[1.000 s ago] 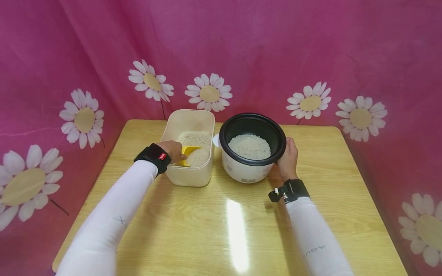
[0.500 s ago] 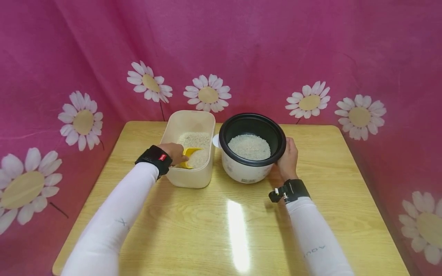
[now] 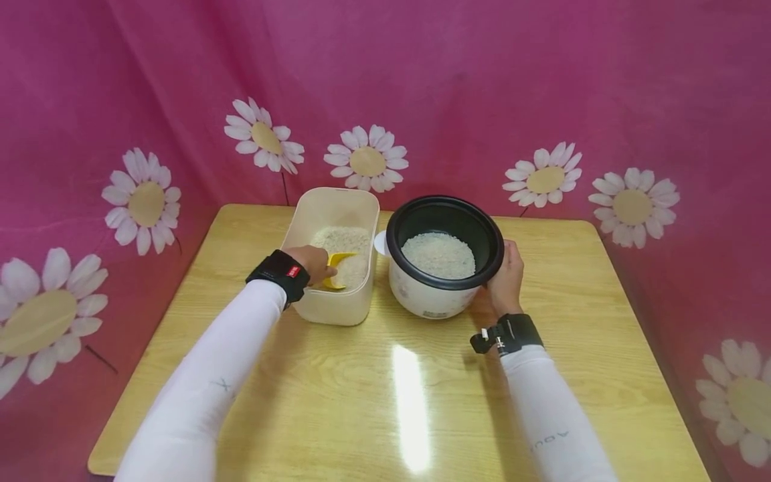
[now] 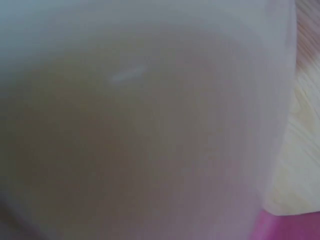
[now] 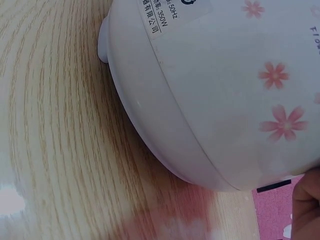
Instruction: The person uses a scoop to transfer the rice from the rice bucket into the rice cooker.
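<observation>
My left hand (image 3: 314, 263) reaches into a cream plastic bin (image 3: 333, 309) and grips a yellow scoop (image 3: 337, 270). The scoop's blade is partly sunk in the bin's raw rice (image 3: 346, 238), and its handle is hidden by the hand. In the left wrist view the blurred bin wall (image 4: 165, 125) fills most of the picture. To the right stands a lidless white rice cooker (image 3: 430, 301) with a black inner pot (image 3: 482, 231) that has rice (image 3: 438, 256) in its bottom. My right hand (image 3: 507, 278) holds the cooker's right side, fingers behind it. Pink flowers decorate the cooker body (image 5: 210, 100) in the right wrist view.
Both containers stand near the back of a light wooden table (image 3: 337, 402), close beside each other. A white side handle (image 3: 381, 244) of the cooker sticks out toward the bin. Behind the table hangs a pink curtain (image 3: 458, 80) printed with daisies.
My left hand has shifted slightly rightward inside the bin with the scoop. The right hand keeps its place on the cooker. The head view has moved a little.
</observation>
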### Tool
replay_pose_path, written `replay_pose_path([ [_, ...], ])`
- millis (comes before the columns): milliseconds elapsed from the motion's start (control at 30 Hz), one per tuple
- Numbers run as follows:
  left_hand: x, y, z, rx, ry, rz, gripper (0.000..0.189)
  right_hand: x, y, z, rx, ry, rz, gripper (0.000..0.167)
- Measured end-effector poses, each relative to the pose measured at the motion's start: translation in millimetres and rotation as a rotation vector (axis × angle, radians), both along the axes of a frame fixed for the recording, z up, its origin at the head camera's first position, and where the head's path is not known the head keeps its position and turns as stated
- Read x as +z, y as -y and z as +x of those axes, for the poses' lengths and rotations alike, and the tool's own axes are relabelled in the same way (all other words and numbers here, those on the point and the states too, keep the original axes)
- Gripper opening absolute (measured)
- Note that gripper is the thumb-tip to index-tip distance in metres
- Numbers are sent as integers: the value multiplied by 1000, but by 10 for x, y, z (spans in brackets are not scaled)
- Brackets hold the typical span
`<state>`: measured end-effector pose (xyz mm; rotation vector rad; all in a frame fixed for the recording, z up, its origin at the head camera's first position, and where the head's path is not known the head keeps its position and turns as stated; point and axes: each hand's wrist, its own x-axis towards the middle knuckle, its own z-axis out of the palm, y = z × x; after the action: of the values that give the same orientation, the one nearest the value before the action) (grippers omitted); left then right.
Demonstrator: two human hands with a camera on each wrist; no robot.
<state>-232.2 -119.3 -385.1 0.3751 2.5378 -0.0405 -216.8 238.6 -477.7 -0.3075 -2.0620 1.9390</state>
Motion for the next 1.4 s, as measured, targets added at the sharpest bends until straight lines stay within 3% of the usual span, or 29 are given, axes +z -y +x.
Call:
replay_pose_path([
  [167, 4, -3, -63, 41, 75, 15, 50, -83, -41, -65, -7, -4, -24, 24],
  [400, -137, 11, -209, 127, 178, 28, 53, -240, -75, -151, -28, -28, -15, 26],
  [467, -158, 9, -220, 111, 171, 21, 54, -246, -72, -152, -36, -38, -5, 27],
  [633, -171, 6, -186, -9, 77, -15, 52, -241, -71, -142, -42, -30, -3, 26],
  [700, -173, 17, -177, -15, 65, -10, 50, -239, -69, -135, -35, -24, -3, 26],
  [967, -120, 124, -199, 36, 108, 141, 55, -221, -62, -119, -27, -53, 14, 29],
  [1400, -103, 279, -246, 187, 194, 399, 62, -234, -66, -131, -32, -39, 4, 26],
])
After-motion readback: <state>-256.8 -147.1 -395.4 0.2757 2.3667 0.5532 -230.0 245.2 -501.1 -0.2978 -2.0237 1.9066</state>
